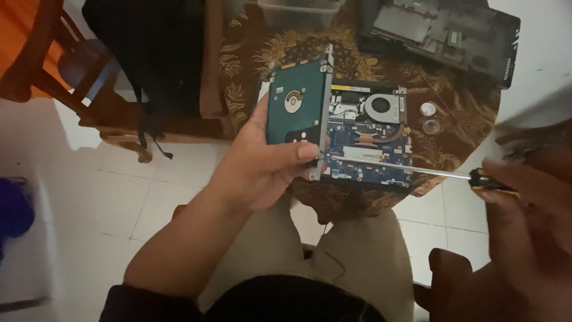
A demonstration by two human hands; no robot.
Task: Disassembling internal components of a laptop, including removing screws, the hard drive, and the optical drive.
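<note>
Two hands in frame, both busy; left hand (262, 164) grips a hard drive (296, 101) in its metal caddy, green board side facing the camera, thumb across the lower edge near the bottom-right corner, fingers wrapped behind; drive is held up, tilted slightly, above the table edge and in front of the left part of the motherboard. Right hand (524, 197) is closed around the black-and-yellow handle of a long screwdriver (417, 171); shaft runs nearly level from right to left, tip meeting the caddy's lower right corner just beside the left thumb; the right hand is blurred, so finger detail is unclear.

Behind the drive: blue laptop motherboard (372, 140) lying flat on a round table (471, 119) covered by a brown cloth with a gold leaf pattern; round fan (382, 108) in the board's upper right, copper heat pipe curving below it. Two small round caps (429, 117) sit on the cloth just right of the board, one above the other. Black laptop base shell (453, 33), opened up, at the far right of the table, partly over its edge; clear plastic box (298, 13) at the far rim. Wooden chair (65, 71) left of the table with a black bag (149, 53) draped over it; white tiled floor (107, 197) below. Person's knees in beige trousers show under the table edge.
</note>
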